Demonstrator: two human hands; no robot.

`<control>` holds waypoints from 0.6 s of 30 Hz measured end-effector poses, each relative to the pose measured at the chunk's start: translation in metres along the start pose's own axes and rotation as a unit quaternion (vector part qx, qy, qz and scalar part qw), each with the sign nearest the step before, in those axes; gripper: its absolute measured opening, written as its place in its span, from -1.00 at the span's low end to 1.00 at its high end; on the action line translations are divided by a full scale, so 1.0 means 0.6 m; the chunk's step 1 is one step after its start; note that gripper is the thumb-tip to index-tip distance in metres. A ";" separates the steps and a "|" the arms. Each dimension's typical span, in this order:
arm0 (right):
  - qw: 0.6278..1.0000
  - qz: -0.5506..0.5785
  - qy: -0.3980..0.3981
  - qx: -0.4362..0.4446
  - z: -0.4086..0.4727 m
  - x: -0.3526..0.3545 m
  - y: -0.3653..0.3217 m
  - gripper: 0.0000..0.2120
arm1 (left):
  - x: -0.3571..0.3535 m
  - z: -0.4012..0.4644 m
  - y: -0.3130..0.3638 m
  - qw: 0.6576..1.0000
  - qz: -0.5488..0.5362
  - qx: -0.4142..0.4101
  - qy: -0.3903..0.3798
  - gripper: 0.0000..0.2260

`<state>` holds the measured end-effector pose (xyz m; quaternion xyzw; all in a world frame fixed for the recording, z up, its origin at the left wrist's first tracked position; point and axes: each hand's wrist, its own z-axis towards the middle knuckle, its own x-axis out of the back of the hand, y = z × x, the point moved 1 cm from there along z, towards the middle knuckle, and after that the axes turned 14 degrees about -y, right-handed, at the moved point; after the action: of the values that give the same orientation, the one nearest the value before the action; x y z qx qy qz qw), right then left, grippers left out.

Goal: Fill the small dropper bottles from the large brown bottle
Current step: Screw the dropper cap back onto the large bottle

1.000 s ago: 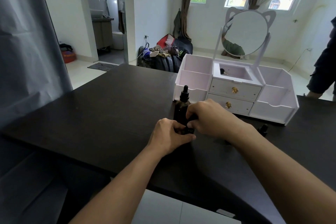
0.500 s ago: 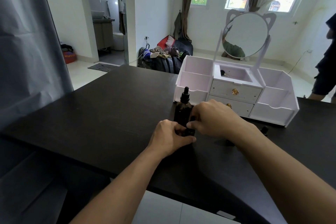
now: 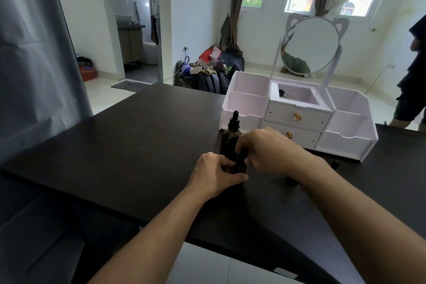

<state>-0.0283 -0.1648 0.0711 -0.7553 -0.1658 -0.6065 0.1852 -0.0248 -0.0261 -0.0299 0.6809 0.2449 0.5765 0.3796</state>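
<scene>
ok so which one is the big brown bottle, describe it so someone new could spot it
Find the white vanity organizer with the cat-ear mirror on the dark table. By its left front corner stands the large brown bottle, upright, with a black dropper cap. It towers over the small dropper bottle both hands are gripping in front of it.

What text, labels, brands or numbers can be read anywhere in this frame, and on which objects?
None is legible.
Large brown glass dropper bottle: no label visible on the side shown.
Small dark dropper bottle held between left hand and right hand: no label visible.
Red-orange round container on the floor: a band of lettering, too small and blurred to read.
White cosmetics organizer: no lettering.
</scene>
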 end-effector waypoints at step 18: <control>1.000 0.002 0.006 0.007 0.004 -0.014 0.002 -0.72 | -0.001 0.002 0.000 1.000 -0.003 -0.001 -0.007 -0.67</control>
<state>-0.0273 -0.1651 0.0624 -0.7505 -0.1668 -0.6098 0.1927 -0.0235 -0.0267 -0.0300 0.6842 0.2434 0.5707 0.3834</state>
